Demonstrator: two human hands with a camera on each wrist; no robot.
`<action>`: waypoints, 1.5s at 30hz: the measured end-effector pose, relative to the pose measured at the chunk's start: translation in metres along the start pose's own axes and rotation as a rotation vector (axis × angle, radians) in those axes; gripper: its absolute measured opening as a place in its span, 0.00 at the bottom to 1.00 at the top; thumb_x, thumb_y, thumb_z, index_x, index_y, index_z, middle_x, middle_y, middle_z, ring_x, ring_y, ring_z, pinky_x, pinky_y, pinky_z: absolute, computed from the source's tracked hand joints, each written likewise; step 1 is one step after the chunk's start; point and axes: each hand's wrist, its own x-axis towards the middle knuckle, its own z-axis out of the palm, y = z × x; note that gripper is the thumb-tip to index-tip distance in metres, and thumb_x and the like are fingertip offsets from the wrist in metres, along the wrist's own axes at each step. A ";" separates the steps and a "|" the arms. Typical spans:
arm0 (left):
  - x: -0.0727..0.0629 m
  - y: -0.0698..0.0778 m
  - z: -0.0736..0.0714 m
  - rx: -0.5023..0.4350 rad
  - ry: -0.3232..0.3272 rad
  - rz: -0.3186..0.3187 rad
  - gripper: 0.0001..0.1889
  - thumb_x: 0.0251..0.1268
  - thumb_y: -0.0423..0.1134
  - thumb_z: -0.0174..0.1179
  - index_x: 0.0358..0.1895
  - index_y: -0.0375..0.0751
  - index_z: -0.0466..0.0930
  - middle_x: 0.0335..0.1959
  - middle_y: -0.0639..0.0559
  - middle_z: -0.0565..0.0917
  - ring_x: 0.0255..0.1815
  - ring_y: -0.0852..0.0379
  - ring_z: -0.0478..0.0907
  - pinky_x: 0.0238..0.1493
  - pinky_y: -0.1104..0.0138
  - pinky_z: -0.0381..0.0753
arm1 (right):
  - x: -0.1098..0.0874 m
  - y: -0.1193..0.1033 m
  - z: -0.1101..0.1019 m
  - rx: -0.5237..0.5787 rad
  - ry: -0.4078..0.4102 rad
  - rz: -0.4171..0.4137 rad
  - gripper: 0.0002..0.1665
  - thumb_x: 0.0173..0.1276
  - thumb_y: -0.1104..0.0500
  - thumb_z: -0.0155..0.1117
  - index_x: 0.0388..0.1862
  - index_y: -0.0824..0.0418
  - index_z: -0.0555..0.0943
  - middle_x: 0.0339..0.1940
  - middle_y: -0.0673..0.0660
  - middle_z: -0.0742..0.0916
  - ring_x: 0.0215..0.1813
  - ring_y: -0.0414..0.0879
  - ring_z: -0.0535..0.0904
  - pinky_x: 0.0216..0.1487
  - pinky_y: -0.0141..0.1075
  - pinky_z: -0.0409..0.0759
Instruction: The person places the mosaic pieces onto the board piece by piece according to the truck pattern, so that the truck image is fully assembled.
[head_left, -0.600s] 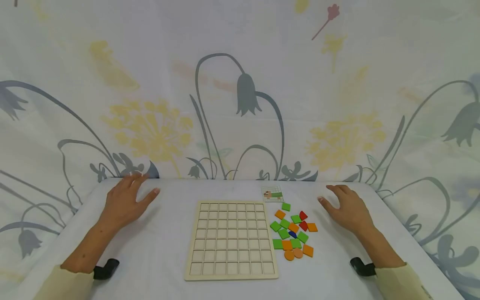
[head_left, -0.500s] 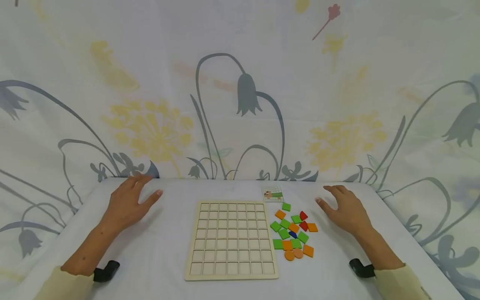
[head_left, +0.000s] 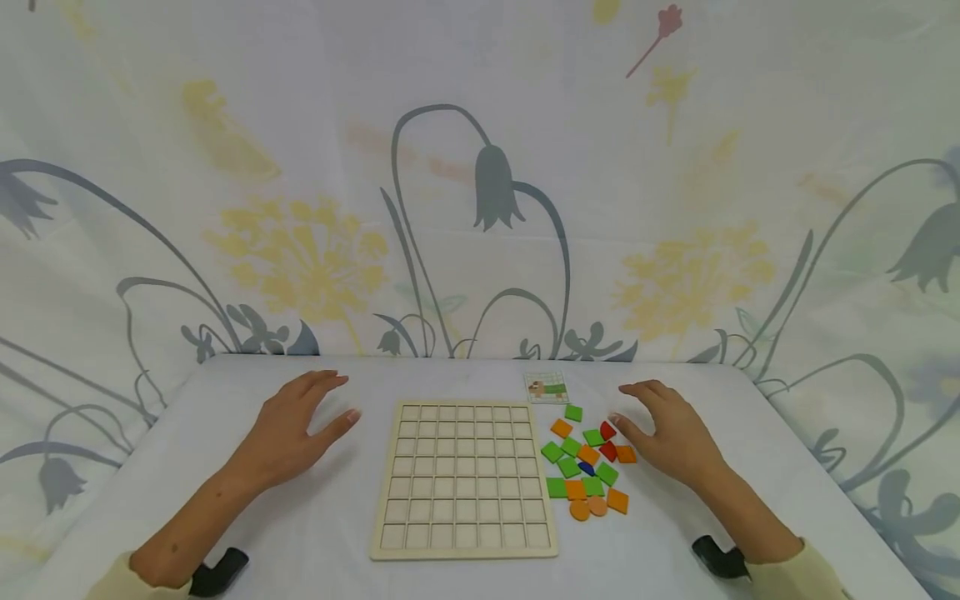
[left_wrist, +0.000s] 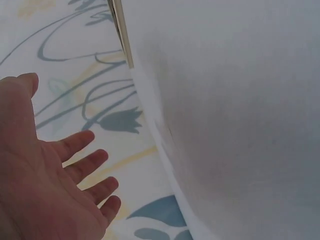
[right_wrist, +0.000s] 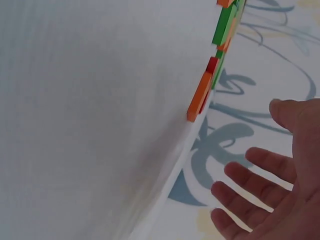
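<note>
- R. hand [right_wrist: 302, 187]: lwr. R., fingers extended, spread, apart from pcs.
- Orange pc. [right_wrist: 199, 97]: lowest of row.
- Red pc. [right_wrist: 212, 63]: just beside orange.
- Green pc. [right_wrist: 224, 25]: farther up.
- Counter [right_wrist: 100, 110]: wht., L. side.
- Backdrop [right_wrist: 230, 135]: wht. w/ blue-gray plant print, behind hand.

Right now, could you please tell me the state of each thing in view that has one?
Left hand: open, holding nothing
Right hand: open, holding nothing, near the tiles
Grid board: lying flat, no tiles set in it
Coloured tiles: loose, clustered beside the board
Picture card: picture side up
Table: covered in white
</note>
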 end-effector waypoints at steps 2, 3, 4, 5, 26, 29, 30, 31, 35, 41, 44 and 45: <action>-0.003 0.006 0.002 -0.009 -0.013 0.014 0.32 0.78 0.57 0.61 0.74 0.40 0.75 0.76 0.36 0.73 0.77 0.31 0.67 0.70 0.29 0.63 | -0.003 -0.005 0.002 0.011 -0.002 -0.024 0.29 0.73 0.51 0.74 0.67 0.64 0.81 0.63 0.64 0.84 0.64 0.66 0.80 0.64 0.64 0.79; -0.005 0.008 0.003 -0.012 -0.018 0.022 0.32 0.78 0.58 0.61 0.74 0.40 0.75 0.76 0.37 0.73 0.77 0.32 0.67 0.70 0.30 0.63 | -0.004 -0.007 0.003 0.017 -0.003 -0.036 0.29 0.73 0.52 0.74 0.67 0.64 0.81 0.62 0.62 0.85 0.64 0.65 0.80 0.64 0.64 0.79; -0.006 0.011 0.005 -0.016 -0.022 0.031 0.32 0.78 0.58 0.61 0.74 0.41 0.75 0.76 0.37 0.73 0.78 0.32 0.67 0.71 0.30 0.64 | -0.006 -0.010 0.003 0.023 -0.004 -0.049 0.29 0.72 0.52 0.75 0.67 0.63 0.82 0.62 0.61 0.85 0.64 0.64 0.81 0.64 0.63 0.79; -0.008 0.013 0.006 -0.018 -0.027 0.038 0.32 0.78 0.58 0.61 0.74 0.41 0.75 0.76 0.38 0.74 0.78 0.32 0.66 0.71 0.30 0.64 | -0.007 -0.013 0.004 0.026 -0.003 -0.063 0.28 0.71 0.53 0.76 0.66 0.63 0.82 0.61 0.60 0.85 0.64 0.63 0.81 0.64 0.62 0.79; -0.033 0.047 0.019 -0.091 -0.341 0.093 0.47 0.68 0.73 0.62 0.82 0.48 0.66 0.84 0.48 0.64 0.84 0.32 0.57 0.73 0.30 0.61 | -0.030 -0.067 0.019 0.188 -0.200 -0.240 0.18 0.65 0.60 0.79 0.53 0.50 0.88 0.57 0.41 0.85 0.63 0.44 0.81 0.67 0.50 0.80; -0.034 0.047 0.019 -0.097 -0.398 0.115 0.53 0.64 0.74 0.65 0.84 0.45 0.62 0.85 0.45 0.60 0.84 0.29 0.53 0.72 0.28 0.61 | -0.031 -0.070 0.021 0.167 -0.233 -0.268 0.16 0.66 0.63 0.77 0.51 0.51 0.89 0.54 0.39 0.85 0.63 0.44 0.81 0.66 0.48 0.81; -0.034 0.047 0.020 -0.096 -0.417 0.116 0.55 0.63 0.74 0.65 0.84 0.45 0.60 0.86 0.45 0.58 0.85 0.29 0.51 0.72 0.28 0.60 | -0.031 -0.071 0.022 0.164 -0.243 -0.280 0.16 0.65 0.64 0.76 0.50 0.52 0.89 0.53 0.39 0.86 0.63 0.44 0.81 0.65 0.47 0.81; -0.035 0.046 0.021 -0.095 -0.433 0.123 0.56 0.61 0.75 0.66 0.85 0.44 0.59 0.86 0.45 0.57 0.85 0.29 0.49 0.72 0.27 0.60 | -0.031 -0.071 0.022 0.158 -0.253 -0.286 0.15 0.65 0.64 0.76 0.50 0.52 0.89 0.53 0.39 0.86 0.63 0.44 0.81 0.65 0.47 0.81; -0.036 0.046 0.026 -0.082 -0.480 0.135 0.63 0.56 0.77 0.67 0.86 0.41 0.54 0.88 0.44 0.53 0.87 0.30 0.44 0.75 0.29 0.58 | -0.032 -0.074 0.023 0.134 -0.282 -0.298 0.14 0.65 0.64 0.78 0.48 0.51 0.89 0.51 0.39 0.85 0.60 0.43 0.80 0.63 0.44 0.82; -0.038 0.045 0.027 -0.063 -0.495 0.138 0.69 0.53 0.77 0.70 0.86 0.33 0.49 0.88 0.41 0.50 0.87 0.30 0.43 0.77 0.31 0.55 | -0.029 -0.079 0.026 0.110 -0.276 -0.321 0.14 0.65 0.63 0.80 0.46 0.51 0.89 0.50 0.41 0.86 0.56 0.41 0.81 0.58 0.41 0.84; -0.039 0.046 0.025 -0.060 -0.500 0.140 0.69 0.54 0.76 0.70 0.86 0.33 0.48 0.88 0.41 0.49 0.87 0.29 0.44 0.76 0.31 0.55 | -0.029 -0.081 0.027 0.093 -0.275 -0.317 0.14 0.64 0.63 0.80 0.47 0.52 0.89 0.49 0.41 0.86 0.55 0.41 0.81 0.58 0.40 0.84; -0.039 0.046 0.025 -0.059 -0.502 0.138 0.69 0.54 0.76 0.70 0.86 0.33 0.48 0.88 0.41 0.49 0.87 0.30 0.44 0.76 0.31 0.54 | -0.029 -0.081 0.027 0.090 -0.276 -0.314 0.15 0.64 0.63 0.81 0.48 0.53 0.89 0.49 0.42 0.86 0.54 0.41 0.81 0.57 0.40 0.85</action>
